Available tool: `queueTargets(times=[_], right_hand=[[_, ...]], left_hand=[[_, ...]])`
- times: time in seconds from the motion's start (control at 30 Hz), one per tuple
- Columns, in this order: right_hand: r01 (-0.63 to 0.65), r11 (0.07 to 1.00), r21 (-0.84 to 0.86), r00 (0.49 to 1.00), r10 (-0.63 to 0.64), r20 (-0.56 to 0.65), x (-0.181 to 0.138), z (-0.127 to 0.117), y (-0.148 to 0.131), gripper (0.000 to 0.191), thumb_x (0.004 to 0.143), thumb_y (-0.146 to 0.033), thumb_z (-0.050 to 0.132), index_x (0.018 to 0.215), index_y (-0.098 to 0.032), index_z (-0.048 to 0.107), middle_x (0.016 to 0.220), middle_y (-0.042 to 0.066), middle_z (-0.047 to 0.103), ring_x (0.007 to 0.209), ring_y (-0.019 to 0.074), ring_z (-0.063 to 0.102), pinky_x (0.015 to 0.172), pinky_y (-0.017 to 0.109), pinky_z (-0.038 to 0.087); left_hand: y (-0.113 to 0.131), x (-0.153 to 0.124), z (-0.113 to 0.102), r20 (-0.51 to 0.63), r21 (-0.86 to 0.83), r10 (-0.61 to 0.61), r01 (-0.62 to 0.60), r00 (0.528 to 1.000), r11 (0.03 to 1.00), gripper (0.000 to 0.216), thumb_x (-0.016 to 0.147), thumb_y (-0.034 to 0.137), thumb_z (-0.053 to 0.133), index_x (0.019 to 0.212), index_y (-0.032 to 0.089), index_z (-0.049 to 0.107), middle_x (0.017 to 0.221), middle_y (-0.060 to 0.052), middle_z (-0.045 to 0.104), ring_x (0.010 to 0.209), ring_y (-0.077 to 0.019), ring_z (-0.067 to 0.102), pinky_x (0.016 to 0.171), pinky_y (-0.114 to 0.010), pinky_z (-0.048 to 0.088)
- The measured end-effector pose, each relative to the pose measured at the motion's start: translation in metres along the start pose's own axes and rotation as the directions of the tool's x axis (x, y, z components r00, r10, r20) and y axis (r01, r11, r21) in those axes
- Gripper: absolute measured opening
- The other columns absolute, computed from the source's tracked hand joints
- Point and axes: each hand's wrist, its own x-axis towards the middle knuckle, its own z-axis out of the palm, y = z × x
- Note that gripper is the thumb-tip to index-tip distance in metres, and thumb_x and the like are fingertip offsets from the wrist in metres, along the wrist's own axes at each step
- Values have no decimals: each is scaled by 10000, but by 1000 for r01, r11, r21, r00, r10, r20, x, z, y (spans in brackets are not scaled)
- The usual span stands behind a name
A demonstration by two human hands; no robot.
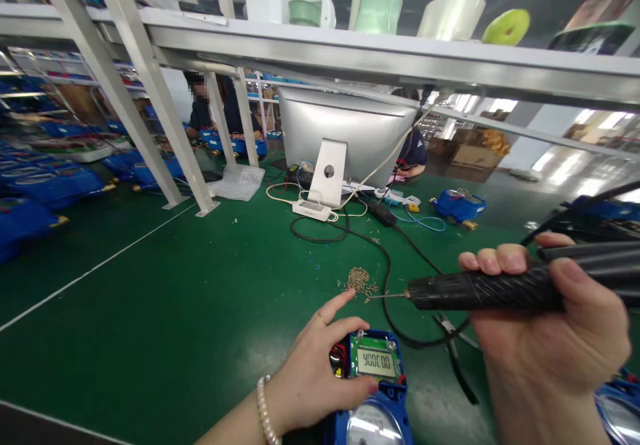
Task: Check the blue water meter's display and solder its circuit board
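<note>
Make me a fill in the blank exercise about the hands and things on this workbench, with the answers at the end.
1. The right hand points a black cylindrical screwdriver toward small brass-coloured metal ____.
2. The left hand rests on a meter with a rectangular display; its plastic casing is ____.
3. A white beaded bracelet circles the ____ wrist.
4. The big silver rectangular monitor has its ____ toward the camera.

Missing words: screws; blue; left; back.
</note>
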Motion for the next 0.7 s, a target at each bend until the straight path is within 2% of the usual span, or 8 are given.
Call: queueTargets(times=[0.2, 0.43, 0.7], right_hand=[[-41, 999, -17, 998, 41, 44, -14, 6, 0, 158, 795, -213, 510, 923, -253, 594, 643, -22, 438, 640, 134, 434, 682, 307, 480], [-76, 997, -16, 994, 77, 74, -20, 11, 0, 154, 794, -201, 514, 925, -250, 580, 640, -21, 446, 639, 133, 437, 696, 299, 477], [-62, 997, -39, 992, 66, 112, -22, 14, -1, 165, 770, -217, 572, 930, -256, 585, 635, -26, 454, 640, 130, 440, 694, 290, 469]], left_hand=[[-1, 0, -1, -21, 7, 66, -66, 998, 998, 534, 596, 307, 788, 1100, 244, 625, 1418, -81, 415, 1290, -302, 396, 1080, -492, 330], [-2, -1, -3, -48, 15, 113, -112, 992, 994, 531, 603, 298, 785, 1102, 218, 621, 1312, -88, 519, 1269, -293, 416, 1083, -489, 333], [-6, -1, -1, -55, 46, 141, -138, 989, 989, 553, 612, 313, 786, 1127, 210, 611, 1279, -82, 545, 1265, -282, 420, 1090, -479, 330]])
